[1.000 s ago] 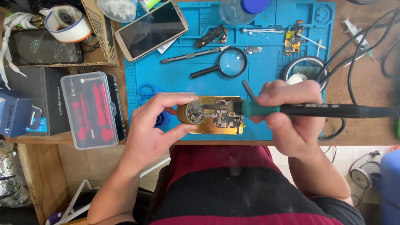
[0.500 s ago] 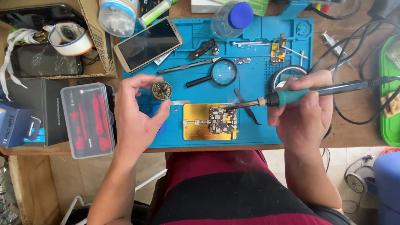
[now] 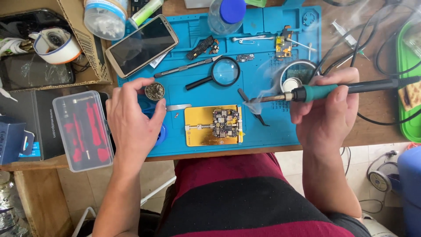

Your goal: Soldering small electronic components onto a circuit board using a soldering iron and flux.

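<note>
Iron's off the board now. A second ago my right hand (image 3: 326,109) had the soldering iron (image 3: 324,92) tip down on the circuit board (image 3: 226,123); now I hold it lifted to the right of the board, tip pointing left, a thin wisp of smoke coming off it. Grip is closed around the green handle, pen-style.

Left hand (image 3: 131,120) has moved too: it was at the board's left edge, now it's up and left of it, fingertips pinched on the small round tin (image 3: 154,91), which sits on the blue mat (image 3: 263,136). Looks like tip cleaner or flux, can't tell which.

Board sits between my hands, clamped in the yellow holder (image 3: 197,127), nearer my right. Nobody's touching it.

Read: the joint pass has paused, and I'm likely bringing the tin in to service the tip before going back.

Around: black tweezers (image 3: 254,115) just below the iron tip, magnifying glass (image 3: 223,72) above the board, flat metal spudger (image 3: 177,106) right of my left fingers, phone (image 3: 142,44) above my left hand, clear case of red tools (image 3: 83,129) at my left wrist.
</note>
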